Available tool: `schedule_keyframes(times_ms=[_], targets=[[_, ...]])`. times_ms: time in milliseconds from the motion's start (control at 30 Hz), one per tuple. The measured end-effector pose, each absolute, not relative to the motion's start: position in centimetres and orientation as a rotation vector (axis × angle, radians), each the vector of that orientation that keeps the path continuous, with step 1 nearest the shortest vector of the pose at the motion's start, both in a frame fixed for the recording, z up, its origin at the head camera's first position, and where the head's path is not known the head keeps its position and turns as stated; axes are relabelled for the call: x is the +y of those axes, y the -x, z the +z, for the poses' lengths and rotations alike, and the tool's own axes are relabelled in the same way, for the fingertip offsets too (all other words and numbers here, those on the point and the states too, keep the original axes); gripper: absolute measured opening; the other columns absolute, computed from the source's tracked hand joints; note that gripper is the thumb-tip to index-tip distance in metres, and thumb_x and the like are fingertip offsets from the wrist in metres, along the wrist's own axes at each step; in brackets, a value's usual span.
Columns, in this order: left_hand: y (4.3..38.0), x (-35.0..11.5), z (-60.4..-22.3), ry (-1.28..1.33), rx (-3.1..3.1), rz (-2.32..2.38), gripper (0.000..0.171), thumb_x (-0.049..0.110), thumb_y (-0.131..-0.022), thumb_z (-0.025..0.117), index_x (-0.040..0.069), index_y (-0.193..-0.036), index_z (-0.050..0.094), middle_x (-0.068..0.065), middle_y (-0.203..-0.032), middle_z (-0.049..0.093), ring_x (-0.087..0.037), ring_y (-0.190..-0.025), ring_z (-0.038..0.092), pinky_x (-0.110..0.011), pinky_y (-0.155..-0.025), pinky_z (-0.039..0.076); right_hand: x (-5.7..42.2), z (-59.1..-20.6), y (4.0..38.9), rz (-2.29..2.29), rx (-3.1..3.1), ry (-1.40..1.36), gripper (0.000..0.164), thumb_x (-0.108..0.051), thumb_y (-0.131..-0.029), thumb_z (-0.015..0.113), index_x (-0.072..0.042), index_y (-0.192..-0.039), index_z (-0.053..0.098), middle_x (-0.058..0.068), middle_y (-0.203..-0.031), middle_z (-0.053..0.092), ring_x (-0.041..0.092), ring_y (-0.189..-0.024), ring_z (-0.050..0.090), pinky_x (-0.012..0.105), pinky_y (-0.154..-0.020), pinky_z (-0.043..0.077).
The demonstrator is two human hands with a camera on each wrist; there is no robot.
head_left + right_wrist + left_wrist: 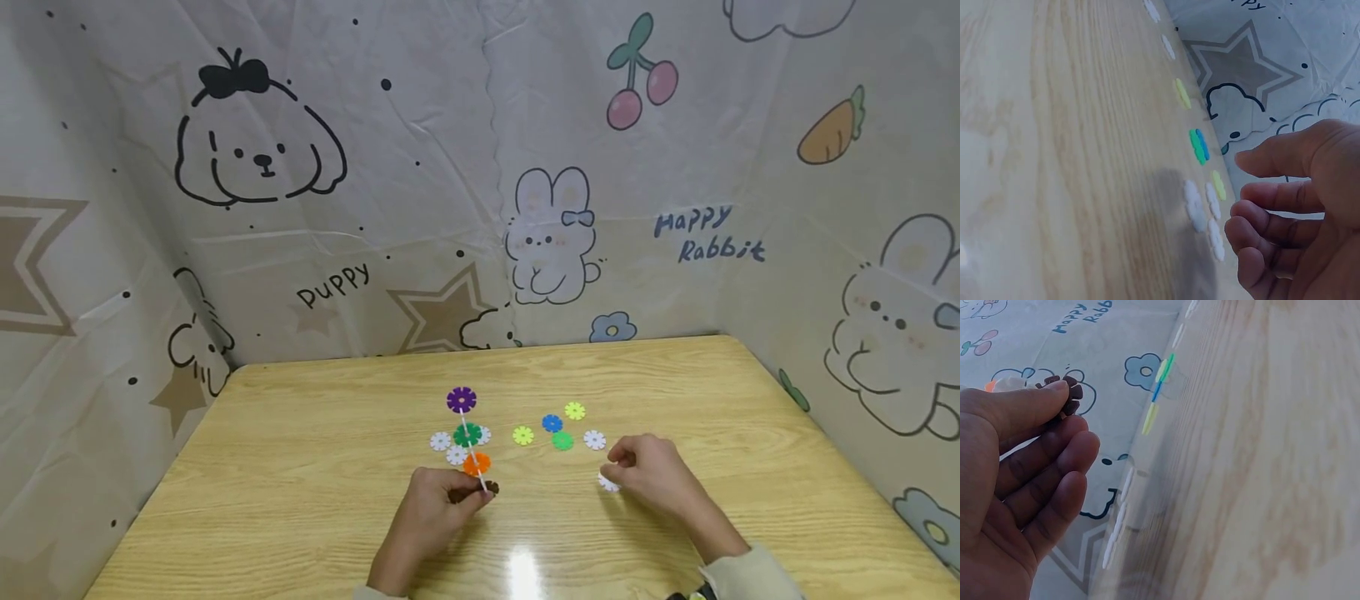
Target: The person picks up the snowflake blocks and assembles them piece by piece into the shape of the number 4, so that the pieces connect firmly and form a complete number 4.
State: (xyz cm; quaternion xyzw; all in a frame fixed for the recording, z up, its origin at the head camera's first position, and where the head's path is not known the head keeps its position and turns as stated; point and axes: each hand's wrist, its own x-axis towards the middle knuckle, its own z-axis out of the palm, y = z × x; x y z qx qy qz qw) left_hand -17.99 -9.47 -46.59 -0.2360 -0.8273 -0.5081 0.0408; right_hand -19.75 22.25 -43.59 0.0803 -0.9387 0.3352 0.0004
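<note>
My left hand (438, 508) pinches a brown notched disc (1074, 394) between thumb and index finger. From it rises a chain of slotted plastic discs: an orange disc (477, 463), a green disc (467, 434) and a purple disc (461, 400) on top, linked by white discs seen edge-on. In the left wrist view most of the chain is hidden behind the hand. My right hand (651, 475) hovers at the right with fingers loosely bent and nothing between them. Just under its fingertips in the head view lies a white disc (608, 483) on the table.
Loose discs lie on the wooden table (300, 500): a blue disc (552, 423), a light green disc (562, 441), yellow discs (522, 436) and several white ones, some behind the chain. A patterned cloth (420, 167) hangs behind the table and along both sides.
</note>
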Motion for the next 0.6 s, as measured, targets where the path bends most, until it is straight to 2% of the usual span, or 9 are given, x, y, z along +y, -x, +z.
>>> schedule_keyframes(times_ms=[200,433,600], targets=[[18.0,-9.5,-46.6,0.749,-2.511,-1.551,0.009,0.013,-0.089,0.077,0.005,-0.09,0.08,0.001,-0.083,0.075,-0.005,-0.066,0.066,-0.023,-0.059,0.055,22.4,-44.4,20.0,1.027,-2.999,-0.192,0.016,-0.015,-0.081,0.08,-0.004,-0.086,0.071,-0.002,-0.077,0.063,0.014,-0.073,0.054,0.034,-0.066,0.048],[18.1,-9.6,-46.5,0.748,-2.512,-1.523,0.009,0.012,-0.088,0.077,0.004,-0.089,0.08,0.0,-0.081,0.075,-0.003,-0.064,0.065,-0.023,-0.057,0.054,22.5,-44.9,20.3,0.968,-3.071,-0.133,0.021,-0.019,-0.08,0.084,-0.005,-0.088,0.071,-0.001,-0.082,0.064,0.016,-0.075,0.054,0.038,-0.07,0.05],[18.0,-9.7,-46.5,0.747,-2.508,-1.523,0.009,0.012,-0.088,0.078,0.004,-0.088,0.08,0.0,-0.081,0.074,-0.003,-0.063,0.064,-0.023,-0.056,0.054,22.5,-45.1,20.3,0.969,-3.085,-0.099,0.022,-0.018,-0.078,0.086,-0.006,-0.085,0.068,-0.001,-0.078,0.06,0.016,-0.072,0.052,0.035,-0.065,0.047]])
